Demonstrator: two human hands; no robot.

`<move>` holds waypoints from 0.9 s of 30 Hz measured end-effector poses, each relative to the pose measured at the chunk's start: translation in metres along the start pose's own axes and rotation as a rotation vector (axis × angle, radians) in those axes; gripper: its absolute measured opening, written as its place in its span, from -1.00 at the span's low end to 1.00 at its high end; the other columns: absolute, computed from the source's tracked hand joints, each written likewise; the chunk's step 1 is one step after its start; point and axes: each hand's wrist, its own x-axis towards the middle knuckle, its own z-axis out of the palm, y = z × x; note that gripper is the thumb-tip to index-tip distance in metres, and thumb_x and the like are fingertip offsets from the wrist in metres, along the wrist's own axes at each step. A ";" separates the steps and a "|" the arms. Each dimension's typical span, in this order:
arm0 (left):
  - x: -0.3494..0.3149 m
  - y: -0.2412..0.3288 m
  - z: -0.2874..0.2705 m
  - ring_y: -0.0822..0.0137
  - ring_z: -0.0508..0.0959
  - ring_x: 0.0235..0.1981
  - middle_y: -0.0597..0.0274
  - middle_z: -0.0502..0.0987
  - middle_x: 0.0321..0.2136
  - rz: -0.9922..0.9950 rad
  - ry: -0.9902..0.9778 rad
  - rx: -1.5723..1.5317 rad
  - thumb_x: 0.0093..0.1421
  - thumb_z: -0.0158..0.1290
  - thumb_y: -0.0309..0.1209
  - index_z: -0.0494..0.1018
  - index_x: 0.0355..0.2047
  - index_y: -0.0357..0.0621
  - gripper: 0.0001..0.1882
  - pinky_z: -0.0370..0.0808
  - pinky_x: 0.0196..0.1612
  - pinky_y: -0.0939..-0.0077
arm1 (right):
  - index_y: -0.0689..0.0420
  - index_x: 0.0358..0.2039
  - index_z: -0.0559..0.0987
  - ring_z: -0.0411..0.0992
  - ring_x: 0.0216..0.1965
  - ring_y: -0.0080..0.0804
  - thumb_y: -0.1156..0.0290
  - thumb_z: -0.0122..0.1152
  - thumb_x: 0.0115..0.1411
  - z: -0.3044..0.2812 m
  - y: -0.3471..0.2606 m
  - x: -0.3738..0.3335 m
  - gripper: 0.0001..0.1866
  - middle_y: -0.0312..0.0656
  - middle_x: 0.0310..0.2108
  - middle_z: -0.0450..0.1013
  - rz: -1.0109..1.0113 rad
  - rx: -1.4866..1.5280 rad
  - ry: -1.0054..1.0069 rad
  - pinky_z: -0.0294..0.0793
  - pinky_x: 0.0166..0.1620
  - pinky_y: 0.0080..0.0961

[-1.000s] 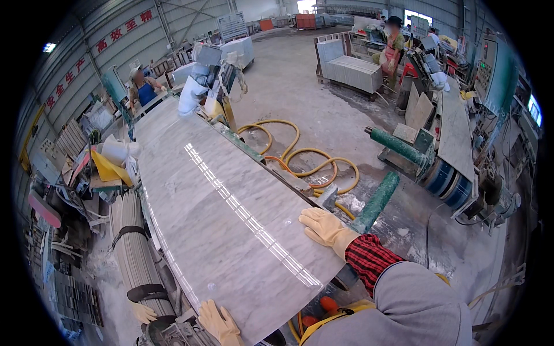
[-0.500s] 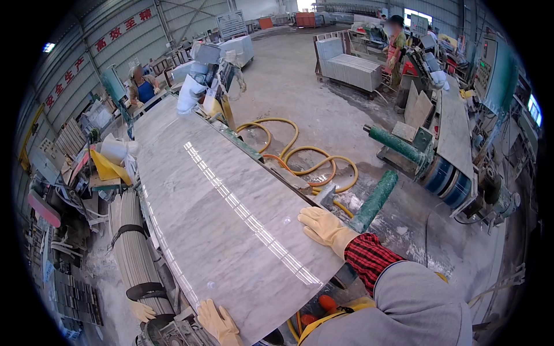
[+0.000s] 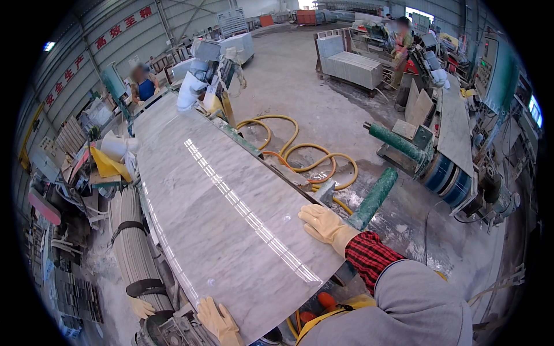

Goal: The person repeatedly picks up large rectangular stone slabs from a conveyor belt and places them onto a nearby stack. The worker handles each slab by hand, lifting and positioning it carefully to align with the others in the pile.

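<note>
A long, polished grey-white stone slab (image 3: 190, 213) stretches away in front of me, with rows of light mirrored in its surface. My right hand (image 3: 324, 224), in a pale cream work glove below a red-and-black checked cuff, lies flat on the slab's right edge near its close end. Fingers stretched out, my left hand (image 3: 217, 319) wears a matching glove and rests on the near left corner. Neither hand is wrapped round anything. Another cream glove (image 3: 142, 307) shows lower left beside the machine; whether a hand fills it is hidden.
A strapped bundle of pale strips (image 3: 135, 248) lies along the left side. Yellow hose (image 3: 294, 138) coils on the floor to the right, near a green roller (image 3: 374, 197). Two people stand farther off, one beyond the slab's far end (image 3: 143, 86), one at back right (image 3: 402, 46).
My hands keep nearly the same places on the slab, the right one barely shifted. The person at the back right has moved slightly to the right.
</note>
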 end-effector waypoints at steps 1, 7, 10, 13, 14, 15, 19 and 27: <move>0.001 0.002 -0.002 -0.29 0.29 0.42 -0.23 0.36 0.42 -0.005 -0.008 0.004 0.40 0.11 -0.29 0.41 0.35 -0.22 -0.45 0.11 0.46 -0.16 | 0.11 0.00 0.53 0.49 0.09 -0.03 0.36 0.27 0.22 0.000 0.000 -0.001 -0.66 -0.09 0.00 0.49 -0.001 0.000 0.000 0.46 0.21 -0.15; 0.004 0.014 -0.018 -0.25 0.27 0.43 -0.22 0.36 0.41 -0.014 -0.047 -0.023 0.37 0.12 -0.30 0.40 0.34 -0.21 -0.44 0.11 0.47 -0.15 | 0.11 0.03 0.54 0.49 0.14 -0.02 0.34 0.28 0.23 -0.001 0.001 -0.005 -0.64 -0.08 0.05 0.51 -0.003 -0.005 -0.007 0.46 0.25 -0.14; 0.000 0.008 -0.010 -0.25 0.27 0.43 -0.21 0.36 0.41 0.000 -0.005 -0.024 0.36 0.12 -0.33 0.40 0.34 -0.21 -0.44 0.11 0.47 -0.15 | 0.12 0.03 0.55 0.49 0.15 -0.02 0.33 0.28 0.24 0.003 0.003 -0.007 -0.64 -0.07 0.06 0.51 0.007 -0.012 -0.024 0.45 0.27 -0.14; -0.002 0.009 -0.009 -0.25 0.27 0.43 -0.20 0.36 0.41 -0.005 0.004 -0.033 0.35 0.14 -0.35 0.41 0.34 -0.19 -0.43 0.11 0.47 -0.15 | 0.12 0.04 0.55 0.49 0.17 -0.02 0.32 0.27 0.25 0.005 0.004 -0.009 -0.64 -0.06 0.08 0.52 0.001 -0.019 -0.014 0.44 0.29 -0.13; -0.003 0.009 -0.009 -0.25 0.28 0.43 -0.20 0.36 0.41 -0.009 0.008 -0.032 0.34 0.14 -0.35 0.41 0.34 -0.18 -0.43 0.12 0.47 -0.15 | 0.12 0.05 0.55 0.49 0.17 -0.02 0.32 0.27 0.26 0.005 0.003 -0.010 -0.63 -0.06 0.09 0.52 -0.004 -0.025 -0.004 0.43 0.30 -0.12; -0.003 0.008 -0.009 -0.25 0.28 0.42 -0.20 0.37 0.41 -0.008 0.007 -0.029 0.34 0.14 -0.35 0.41 0.34 -0.18 -0.43 0.12 0.46 -0.16 | 0.12 0.06 0.55 0.49 0.18 -0.02 0.32 0.26 0.26 0.006 0.003 -0.011 -0.63 -0.06 0.09 0.52 -0.008 -0.030 0.006 0.43 0.31 -0.12; -0.004 0.008 -0.009 -0.26 0.30 0.41 -0.20 0.38 0.40 0.010 0.018 -0.028 0.33 0.16 -0.34 0.42 0.34 -0.16 -0.43 0.15 0.45 -0.19 | 0.13 0.07 0.55 0.48 0.21 -0.02 0.31 0.26 0.28 0.008 0.006 -0.015 -0.63 -0.05 0.12 0.52 0.010 -0.038 -0.019 0.42 0.33 -0.13; -0.008 0.008 -0.005 -0.28 0.29 0.43 -0.19 0.37 0.42 -0.031 0.007 -0.039 0.36 0.15 -0.33 0.43 0.34 -0.13 -0.45 0.13 0.47 -0.23 | 0.13 0.06 0.55 0.49 0.18 0.01 0.32 0.27 0.28 0.007 0.004 -0.019 -0.64 -0.03 0.10 0.53 0.002 -0.017 0.022 0.43 0.32 -0.10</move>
